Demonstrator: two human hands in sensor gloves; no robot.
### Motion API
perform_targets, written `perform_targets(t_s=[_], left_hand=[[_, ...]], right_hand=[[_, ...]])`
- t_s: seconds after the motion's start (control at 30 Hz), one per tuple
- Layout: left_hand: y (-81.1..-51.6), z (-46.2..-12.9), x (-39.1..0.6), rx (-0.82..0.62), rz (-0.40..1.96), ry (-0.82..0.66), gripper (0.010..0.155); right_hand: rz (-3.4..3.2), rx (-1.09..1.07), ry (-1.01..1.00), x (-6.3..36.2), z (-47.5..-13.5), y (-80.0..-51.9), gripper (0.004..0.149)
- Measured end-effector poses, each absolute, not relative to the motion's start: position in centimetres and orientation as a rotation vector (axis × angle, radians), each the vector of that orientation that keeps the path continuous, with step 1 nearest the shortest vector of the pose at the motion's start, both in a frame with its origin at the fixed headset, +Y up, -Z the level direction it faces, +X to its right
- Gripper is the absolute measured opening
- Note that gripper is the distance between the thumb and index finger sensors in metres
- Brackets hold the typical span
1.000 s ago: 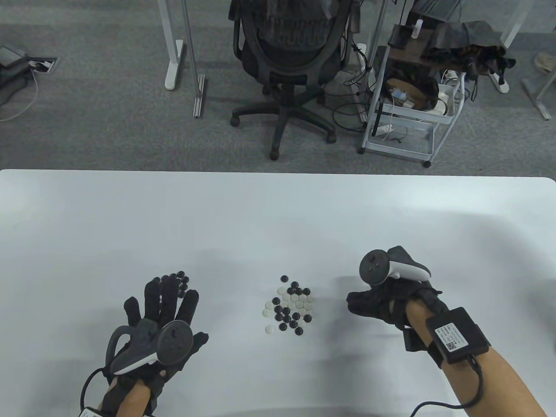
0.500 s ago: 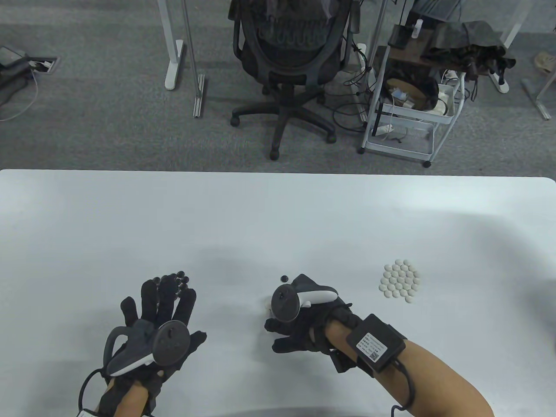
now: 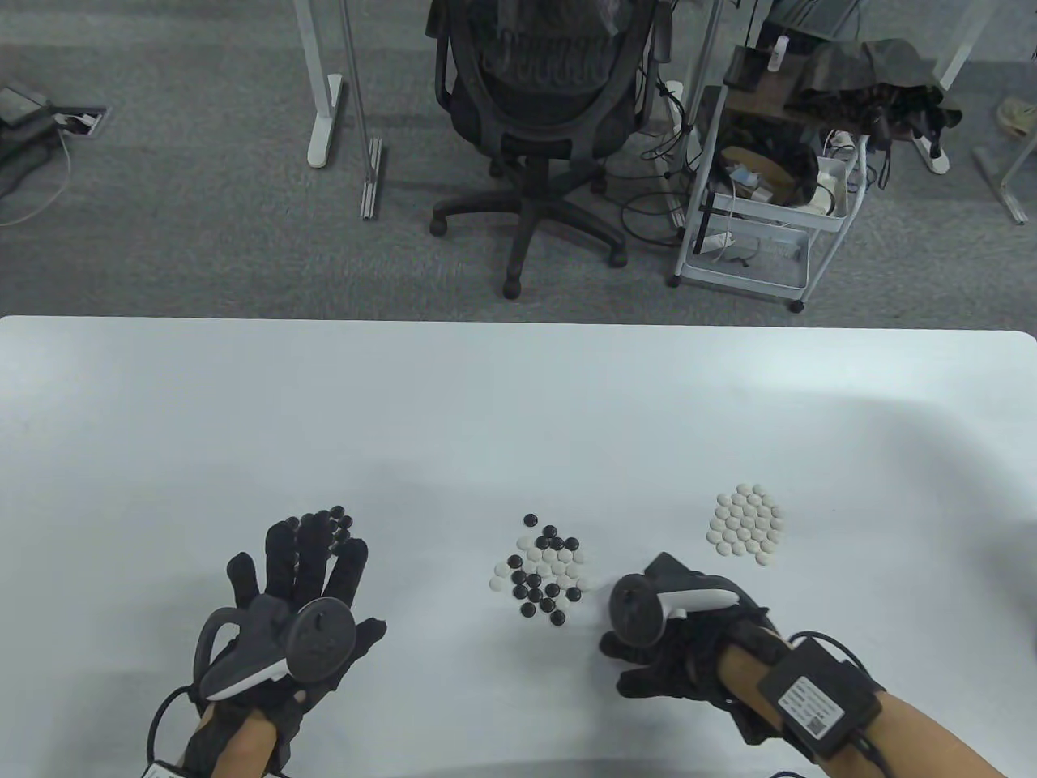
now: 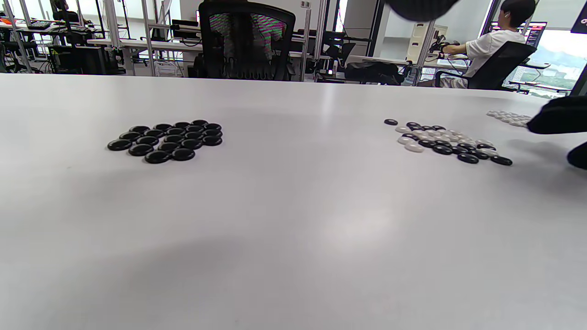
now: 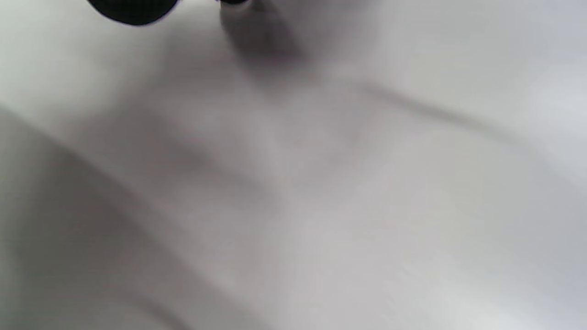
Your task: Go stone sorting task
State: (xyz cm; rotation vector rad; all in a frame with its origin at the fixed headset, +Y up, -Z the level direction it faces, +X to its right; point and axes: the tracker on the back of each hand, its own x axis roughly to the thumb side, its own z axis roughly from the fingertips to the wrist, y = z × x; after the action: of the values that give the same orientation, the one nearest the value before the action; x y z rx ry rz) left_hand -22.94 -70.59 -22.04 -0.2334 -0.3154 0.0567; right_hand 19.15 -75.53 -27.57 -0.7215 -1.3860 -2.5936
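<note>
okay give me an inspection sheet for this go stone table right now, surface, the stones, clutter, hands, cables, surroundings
Surface: white table, bare apart from stones.
Job's things: mixed pile at centre; black group on the left, partly under the fingers in the table view; white group on the right.
Clutter: nothing seen.
Hands: left hand flat, fingers spread over the black group; right hand beside the mixed pile, fingers curled, contents hidden.
Cables: black leads at both wrists; cords on the floor.
Surroundings: office chair, white cart, a seated person in the left wrist view.
</note>
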Motion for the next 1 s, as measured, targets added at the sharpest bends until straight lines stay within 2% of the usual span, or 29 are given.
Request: perform_targets(t_s=[0.17,0.3,0.8,0.87,1.0], left_hand=[[-70.6,-22.1,-23.0,-0.237,0.057,-0.314,0.078],[-70.6,-22.1,-22.9,-0.241,0.056,-0.314,0.078],[-70.6,-22.1,-22.8,-0.248,0.058,-0.307,0.078],[-70.6,-22.1,-22.8,-0.247,0.058,-0.307,0.078],[-70.6,-22.1,-22.7,-0.249,0.056,-0.308,0.078]], right_hand=[[-2.717,-0.351,-1.382,26.7,-29.2,-75.2,0.068],[-2.785,-0.222,-1.368,28.9,-30.6,-75.4,0.068],[-2.859,-0.092,-1.352,29.6,-33.7,-76.0,0.073],[-2.868,-0.101,-1.36,29.5,-33.8,-75.6,0.074],[-3.016,-0.221,-1.257,27.8,-34.5,-72.3,0.076]])
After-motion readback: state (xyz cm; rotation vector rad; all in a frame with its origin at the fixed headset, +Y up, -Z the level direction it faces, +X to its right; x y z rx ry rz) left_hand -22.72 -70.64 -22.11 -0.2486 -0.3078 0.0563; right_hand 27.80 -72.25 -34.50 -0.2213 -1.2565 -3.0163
